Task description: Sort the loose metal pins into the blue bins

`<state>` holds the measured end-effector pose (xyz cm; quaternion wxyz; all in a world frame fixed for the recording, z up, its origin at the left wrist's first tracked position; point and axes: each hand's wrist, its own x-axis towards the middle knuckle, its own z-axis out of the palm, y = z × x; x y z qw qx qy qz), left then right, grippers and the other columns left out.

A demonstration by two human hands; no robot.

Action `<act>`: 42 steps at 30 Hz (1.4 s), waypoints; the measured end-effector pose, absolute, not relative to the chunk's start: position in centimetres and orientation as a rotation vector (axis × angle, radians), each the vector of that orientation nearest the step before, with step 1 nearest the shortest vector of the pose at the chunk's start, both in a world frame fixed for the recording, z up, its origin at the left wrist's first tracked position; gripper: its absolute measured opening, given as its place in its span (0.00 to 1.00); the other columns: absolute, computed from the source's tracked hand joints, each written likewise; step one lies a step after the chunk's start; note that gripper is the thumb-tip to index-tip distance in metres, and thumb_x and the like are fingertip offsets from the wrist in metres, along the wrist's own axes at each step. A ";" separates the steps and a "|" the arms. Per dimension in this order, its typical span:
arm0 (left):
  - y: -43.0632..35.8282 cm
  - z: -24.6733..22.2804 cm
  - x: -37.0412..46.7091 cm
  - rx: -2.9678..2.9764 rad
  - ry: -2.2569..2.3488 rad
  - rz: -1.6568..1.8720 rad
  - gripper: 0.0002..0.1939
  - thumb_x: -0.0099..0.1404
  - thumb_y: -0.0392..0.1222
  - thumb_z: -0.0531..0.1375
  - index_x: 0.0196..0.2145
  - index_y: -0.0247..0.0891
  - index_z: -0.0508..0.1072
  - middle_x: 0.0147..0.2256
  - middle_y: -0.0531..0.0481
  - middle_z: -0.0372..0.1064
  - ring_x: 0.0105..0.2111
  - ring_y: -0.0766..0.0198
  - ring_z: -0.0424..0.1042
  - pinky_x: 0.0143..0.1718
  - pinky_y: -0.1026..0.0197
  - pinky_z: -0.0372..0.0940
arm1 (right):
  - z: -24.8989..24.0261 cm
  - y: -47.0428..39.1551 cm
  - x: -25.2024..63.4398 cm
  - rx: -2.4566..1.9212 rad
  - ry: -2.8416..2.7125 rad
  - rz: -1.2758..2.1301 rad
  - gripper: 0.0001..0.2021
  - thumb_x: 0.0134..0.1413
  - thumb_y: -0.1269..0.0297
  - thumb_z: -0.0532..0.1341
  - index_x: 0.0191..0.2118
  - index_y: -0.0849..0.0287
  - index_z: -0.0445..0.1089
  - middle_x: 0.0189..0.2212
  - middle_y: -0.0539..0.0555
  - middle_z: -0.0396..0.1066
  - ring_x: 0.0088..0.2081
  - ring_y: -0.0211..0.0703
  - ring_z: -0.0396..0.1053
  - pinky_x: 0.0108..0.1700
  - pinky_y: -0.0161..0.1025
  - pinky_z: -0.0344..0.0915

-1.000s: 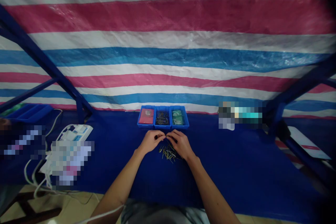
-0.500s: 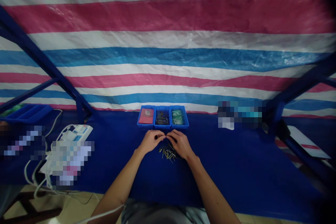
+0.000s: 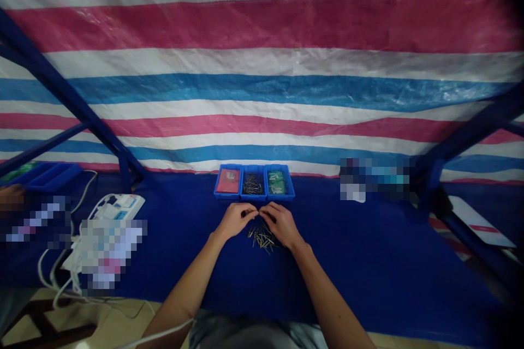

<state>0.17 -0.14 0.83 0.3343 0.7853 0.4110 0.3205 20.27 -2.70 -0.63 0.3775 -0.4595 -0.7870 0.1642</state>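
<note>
My left hand point(image 3: 236, 220) and my right hand point(image 3: 280, 222) meet fingertip to fingertip over the blue table. Both are closed in a pinch on something too small to make out. Just below the fingers lies a loose pile of thin metal pins or screws point(image 3: 263, 238), some yellowish, some silvery. Beyond my hands stand three blue bins side by side: the left bin point(image 3: 227, 196) has a pink-red piece in it, the middle bin point(image 3: 252, 197) many dark thin metal pieces, the right bin point(image 3: 280, 196) green and clear small packets.
A white power strip point(image 3: 133, 206) with cables lies at the left, beside blurred papers. Further left are another blue tray point(image 3: 49, 177) and another person's hand point(image 3: 11, 199). Blue frame posts point(image 3: 102, 136) rise on both sides before a striped sheet point(image 3: 262, 120). A white board point(image 3: 481, 221) is far right.
My hands stay almost still, fingertips together. At the far left, the other person's hand has come further into view.
</note>
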 end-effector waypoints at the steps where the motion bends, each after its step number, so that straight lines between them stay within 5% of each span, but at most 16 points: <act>1: -0.1 0.8 0.2 2.053 1.074 0.833 0.12 0.69 0.45 0.59 0.34 0.36 0.79 0.30 0.51 0.76 0.28 0.66 0.69 0.31 0.66 0.60 | -0.6 -2.7 20.3 -1.176 -2.014 0.423 0.10 0.69 0.61 0.56 0.44 0.52 0.75 0.38 0.54 0.74 0.38 0.43 0.72 0.43 0.39 0.68; 42: -0.1 0.9 0.2 2.043 1.072 0.837 0.12 0.70 0.45 0.59 0.35 0.35 0.78 0.31 0.51 0.76 0.28 0.66 0.70 0.30 0.66 0.59 | -0.2 -2.9 20.4 -1.178 -1.987 0.413 0.09 0.68 0.62 0.57 0.43 0.53 0.76 0.37 0.53 0.73 0.37 0.42 0.72 0.42 0.38 0.67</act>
